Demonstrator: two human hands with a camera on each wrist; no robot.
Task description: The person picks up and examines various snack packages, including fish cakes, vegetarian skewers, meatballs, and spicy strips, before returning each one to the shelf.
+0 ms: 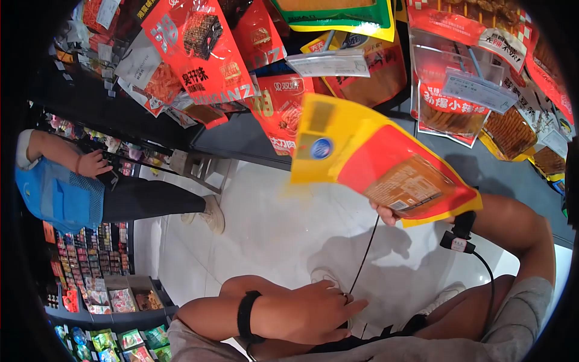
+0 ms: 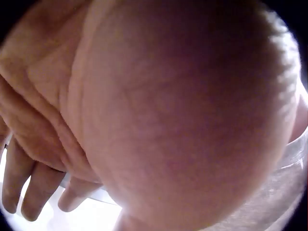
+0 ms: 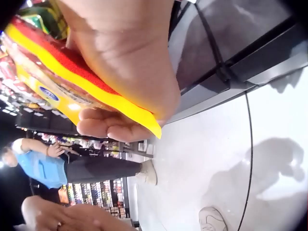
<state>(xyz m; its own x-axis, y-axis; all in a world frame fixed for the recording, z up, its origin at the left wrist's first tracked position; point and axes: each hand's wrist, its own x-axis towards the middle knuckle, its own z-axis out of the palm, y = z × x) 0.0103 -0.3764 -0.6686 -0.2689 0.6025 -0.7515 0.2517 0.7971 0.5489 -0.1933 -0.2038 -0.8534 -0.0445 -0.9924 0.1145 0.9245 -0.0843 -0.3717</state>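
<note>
My right hand (image 1: 386, 214) grips a yellow and red snack packet (image 1: 416, 175) with a brown label panel and a blue oval logo. In the head view most of that hand is hidden behind the packet. The right wrist view shows its fingers curled round the packet's yellow edge (image 3: 130, 106). My left hand (image 1: 310, 311), a black strap at its wrist, hangs low in front of my body. Its fingers are relaxed and hold nothing; in the left wrist view the palm (image 2: 183, 110) fills most of the picture.
Hanging snack packets (image 1: 202, 48) and clear price tags (image 1: 329, 63) crowd the rack above. A person in a blue vest (image 1: 60, 187) stands at the left, near a stool (image 1: 199, 172). Stocked shelves (image 1: 90, 259) line the lower left, and pale floor tiles (image 1: 265, 223) lie below.
</note>
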